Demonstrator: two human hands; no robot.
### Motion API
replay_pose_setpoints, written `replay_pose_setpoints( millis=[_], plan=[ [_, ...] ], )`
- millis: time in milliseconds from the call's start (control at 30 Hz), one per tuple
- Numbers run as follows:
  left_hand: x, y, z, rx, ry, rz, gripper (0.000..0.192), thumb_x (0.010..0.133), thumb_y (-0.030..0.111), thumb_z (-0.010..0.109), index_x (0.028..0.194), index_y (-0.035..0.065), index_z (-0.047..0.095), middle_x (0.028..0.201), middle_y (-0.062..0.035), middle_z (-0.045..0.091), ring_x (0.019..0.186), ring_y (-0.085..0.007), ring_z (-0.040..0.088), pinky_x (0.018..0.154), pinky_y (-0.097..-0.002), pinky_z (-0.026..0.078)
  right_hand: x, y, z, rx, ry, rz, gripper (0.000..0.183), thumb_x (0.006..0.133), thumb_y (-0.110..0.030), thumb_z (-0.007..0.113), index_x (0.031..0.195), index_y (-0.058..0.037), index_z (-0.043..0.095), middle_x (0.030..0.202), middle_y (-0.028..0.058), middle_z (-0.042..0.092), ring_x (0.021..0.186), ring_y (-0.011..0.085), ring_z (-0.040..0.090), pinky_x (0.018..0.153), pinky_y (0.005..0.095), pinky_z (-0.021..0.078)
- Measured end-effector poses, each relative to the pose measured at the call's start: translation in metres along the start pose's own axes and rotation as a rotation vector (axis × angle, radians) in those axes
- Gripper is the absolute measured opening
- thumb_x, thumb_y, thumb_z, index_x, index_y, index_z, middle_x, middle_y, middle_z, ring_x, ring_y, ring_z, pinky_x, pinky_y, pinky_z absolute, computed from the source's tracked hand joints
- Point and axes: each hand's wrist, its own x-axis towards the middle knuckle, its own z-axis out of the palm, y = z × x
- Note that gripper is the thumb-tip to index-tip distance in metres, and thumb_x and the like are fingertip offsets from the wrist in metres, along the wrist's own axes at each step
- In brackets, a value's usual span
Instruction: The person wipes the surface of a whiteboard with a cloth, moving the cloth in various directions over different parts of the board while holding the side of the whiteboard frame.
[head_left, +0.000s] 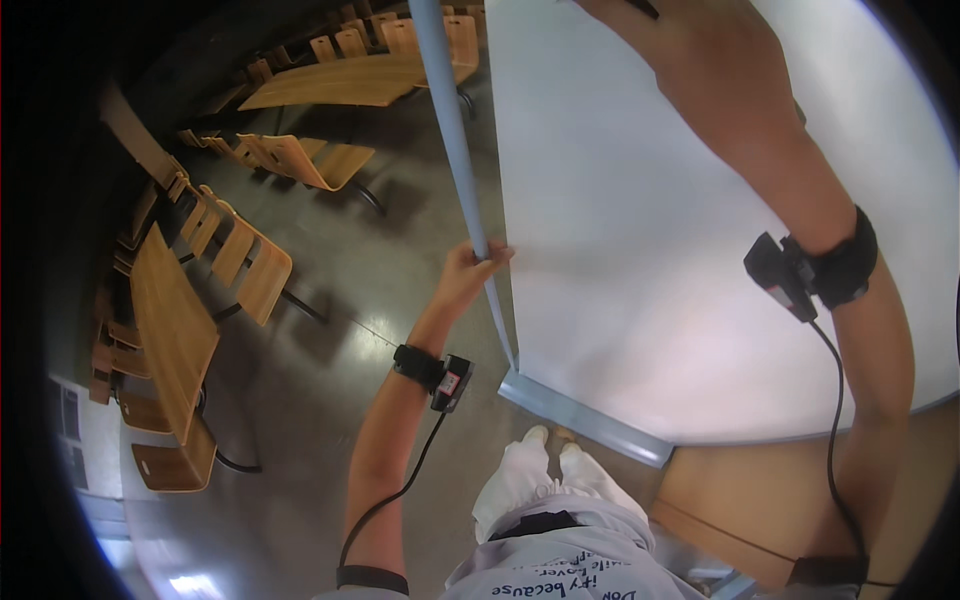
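Observation:
My left hand (474, 271) is closed around a slim pale blue-grey pole (448, 120), its fingertips close to the left edge of a large white panel (622, 225). The pole runs down to a blue-grey base bar (585, 416) on the floor, in front of my feet. My right hand (724, 71) is raised in front of the panel's upper part. Its fingers run past the top edge of the picture, so what they hold or touch is hidden. A small dark object (643, 7) shows at that hand. Each wrist wears a black strapped device with a cable.
Wooden tables (337, 81) with attached wooden chairs (315, 161) stand to the upper left. Another long table (174, 330) with seats is at the left. A tan wooden surface (720, 495) lies below the panel at lower right. Grey floor (300, 420) shows between them.

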Motion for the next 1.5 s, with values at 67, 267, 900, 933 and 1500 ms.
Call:
replay_pose_setpoints(
  millis=[67,267,900,933,1500],
  plan=[
    [-0.001,-0.02,-0.003,0.054,-0.018,-0.05,0.023,0.089,0.019,0.073,0.101,-0.0012,0.071,0.092,-0.0033,0.07,0.089,-0.0114,0.063,0.084,-0.0278,0.049,-0.008,-0.019,0.002,0.005,0.05,0.008,0.026,0.078,-0.01,0.065,0.104,-0.0078,0.067,0.112,0.0035,0.056,0.089,0.0199,0.054,0.072,0.0287,0.05],
    [-0.01,-0.065,-0.004,-0.074,-0.02,-0.067,0.017,0.089,0.013,0.071,0.099,-0.001,0.07,0.092,-0.0026,0.069,0.089,-0.011,0.062,0.082,-0.028,0.049,-0.031,-0.094,0.012,0.337,-0.026,0.111,0.026,0.082,-0.012,0.064,0.107,-0.0159,0.069,0.111,0.0017,0.059,0.087,0.0186,0.062,0.065,0.0298,0.0538],
    [-0.018,-0.059,-0.009,0.009,0.111,0.028,0.013,0.093,0.016,0.067,0.086,0.006,0.062,0.076,0.0064,0.055,0.073,-0.0048,0.048,0.067,-0.0228,0.038,-0.145,-0.273,-0.042,0.923,-0.566,0.549,0.046,0.08,-0.009,0.068,0.125,-0.0108,0.059,0.122,0.0084,0.057,0.101,0.0239,0.062,0.074,0.0336,0.0574],
    [-0.018,-0.059,-0.008,0.025,0.109,0.028,0.013,0.093,0.016,0.067,0.086,0.0064,0.062,0.077,0.0061,0.055,0.074,-0.005,0.048,0.067,-0.023,0.038,-0.129,-0.252,-0.039,0.864,-0.398,0.607,0.042,0.082,-0.01,0.067,0.124,-0.01,0.059,0.119,0.0087,0.058,0.097,0.024,0.063,0.072,0.034,0.0568],
    [0.001,-0.024,-0.039,0.008,-0.467,0.015,0.021,0.087,0.01,0.073,0.105,0.0007,0.067,0.1,-0.002,0.067,0.086,-0.0103,0.059,0.076,-0.0267,0.048,-0.093,-0.352,-0.041,0.826,-0.613,1.362,0.052,0.081,-0.003,0.063,0.132,-0.0181,0.059,0.119,0.0125,0.049,0.092,0.0289,0.063,0.075,0.0391,0.0569]
  ],
)
